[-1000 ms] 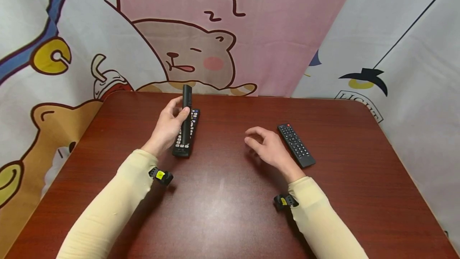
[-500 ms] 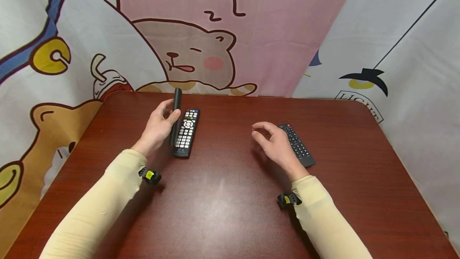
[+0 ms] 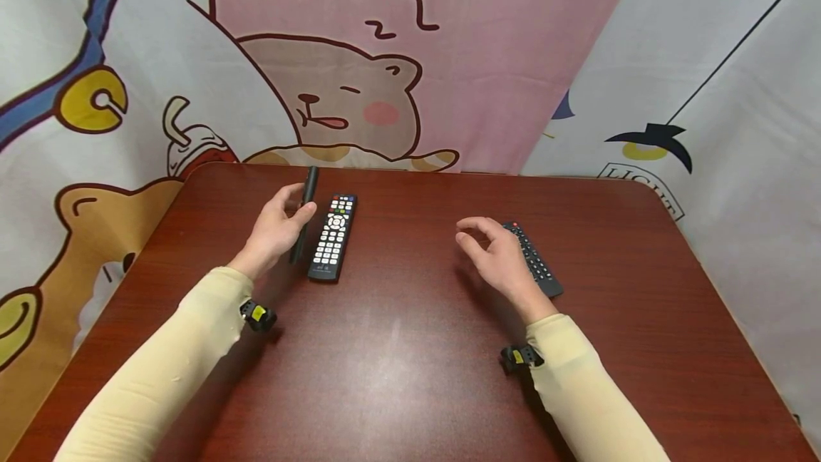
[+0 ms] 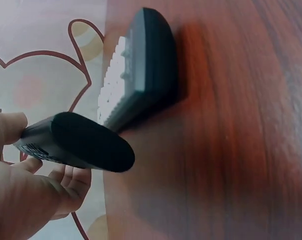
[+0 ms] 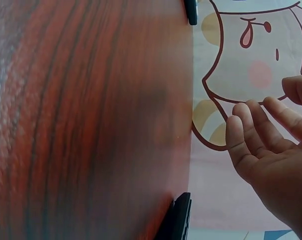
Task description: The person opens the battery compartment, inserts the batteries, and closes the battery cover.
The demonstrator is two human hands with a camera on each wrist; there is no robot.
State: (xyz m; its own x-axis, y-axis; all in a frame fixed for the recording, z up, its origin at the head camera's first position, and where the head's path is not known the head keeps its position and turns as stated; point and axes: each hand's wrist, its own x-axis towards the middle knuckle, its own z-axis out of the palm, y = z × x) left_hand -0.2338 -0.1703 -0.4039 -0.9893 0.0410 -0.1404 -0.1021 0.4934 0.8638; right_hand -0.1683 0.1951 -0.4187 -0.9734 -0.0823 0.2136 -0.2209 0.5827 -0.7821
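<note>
My left hand pinches a slim black remote control between thumb and fingers, turned on its narrow side. In the left wrist view, the held remote's rounded end faces the camera. Just right of it, a black remote with white buttons lies face up on the table. Over on the right, my right hand hovers with loosely bent fingers and holds nothing. It partly covers another black remote with dark keys, which lies aslant on the table. Whether the held remote touches the table I cannot tell.
The reddish-brown wooden table spreads under both hands. Behind its far edge hangs a cloth printed with a sleeping bear and other cartoon figures. Each forearm has a small black wrist camera.
My left hand has moved left with the held remote, uncovering the white-buttoned one, and turned it narrower to view. My right hand has shifted slightly right, over part of the right-hand remote.
</note>
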